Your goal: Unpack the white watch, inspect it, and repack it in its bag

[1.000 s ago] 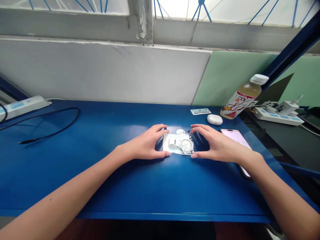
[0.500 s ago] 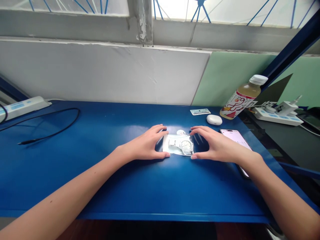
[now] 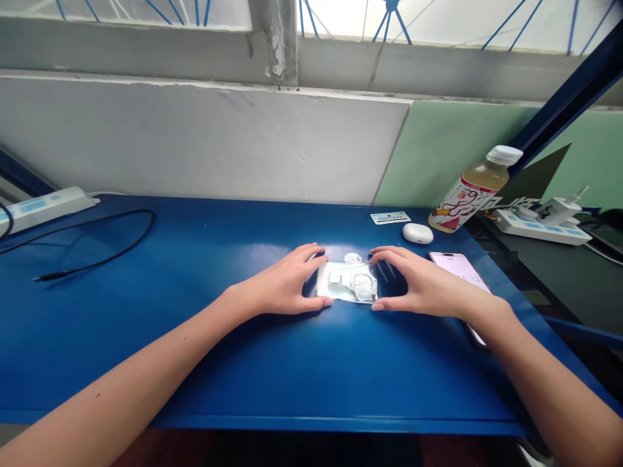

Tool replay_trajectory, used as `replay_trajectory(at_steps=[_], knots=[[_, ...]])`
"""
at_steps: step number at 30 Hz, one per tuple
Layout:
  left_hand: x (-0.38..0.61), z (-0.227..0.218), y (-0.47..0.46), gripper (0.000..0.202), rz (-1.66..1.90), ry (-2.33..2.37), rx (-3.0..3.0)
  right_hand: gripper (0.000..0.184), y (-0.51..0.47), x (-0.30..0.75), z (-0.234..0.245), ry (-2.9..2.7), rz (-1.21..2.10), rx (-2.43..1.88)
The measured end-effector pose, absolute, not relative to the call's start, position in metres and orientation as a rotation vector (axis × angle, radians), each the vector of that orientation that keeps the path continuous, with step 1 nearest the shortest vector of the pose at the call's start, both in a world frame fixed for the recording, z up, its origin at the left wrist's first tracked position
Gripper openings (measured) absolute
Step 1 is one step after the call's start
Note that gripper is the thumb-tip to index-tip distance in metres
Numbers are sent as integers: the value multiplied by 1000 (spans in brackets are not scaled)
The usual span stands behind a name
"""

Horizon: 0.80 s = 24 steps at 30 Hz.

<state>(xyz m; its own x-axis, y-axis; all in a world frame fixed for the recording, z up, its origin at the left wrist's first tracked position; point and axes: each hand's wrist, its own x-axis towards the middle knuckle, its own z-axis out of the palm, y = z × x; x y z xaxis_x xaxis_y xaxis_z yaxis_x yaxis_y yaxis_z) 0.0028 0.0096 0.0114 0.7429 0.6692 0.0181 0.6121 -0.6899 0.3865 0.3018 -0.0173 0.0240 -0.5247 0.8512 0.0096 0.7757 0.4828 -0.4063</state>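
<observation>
A white wristwatch (image 3: 363, 285) lies inside a clear plastic bag (image 3: 323, 283) on the blue desk. Its round face is up, and a small round tag (image 3: 354, 258) shows at the bag's far edge. At the bag's left end is my left hand (image 3: 287, 279), thumb and fingers wide apart, the tips at the near and far corners. My right hand (image 3: 418, 282) mirrors it at the right end, fingers likewise spread, with the tips by the corners. Both seem to touch only the bag's edges; firm contact cannot be made out.
A phone (image 3: 460, 266) lies partly under my right wrist. Behind it are a white earbud case (image 3: 417, 233), a small card (image 3: 390, 218) and a drink bottle (image 3: 470, 188). A black cable (image 3: 121, 250) and a power strip (image 3: 53, 206) are at the left, another power strip (image 3: 535, 225) at the right.
Both hands and the bagged watch stay almost exactly where they were. The seconds on the phone screen have moved on.
</observation>
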Motion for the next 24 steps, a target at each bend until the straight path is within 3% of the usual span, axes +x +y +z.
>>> replay_trajectory(at_steps=[6, 16, 21, 24], knots=[[4, 11, 8, 86, 176, 987, 2613, 67, -17, 302, 24, -2534, 516, -1413], [3, 11, 9, 70, 137, 995, 2590, 74, -19, 304, 27, -2605, 345, -1321], [3, 11, 11, 60, 236, 970, 2591, 32, -21, 296, 31, -2537, 302, -1151], [4, 13, 11, 54, 337, 951, 2566, 26, -21, 293, 30, -2413, 312, -1072]])
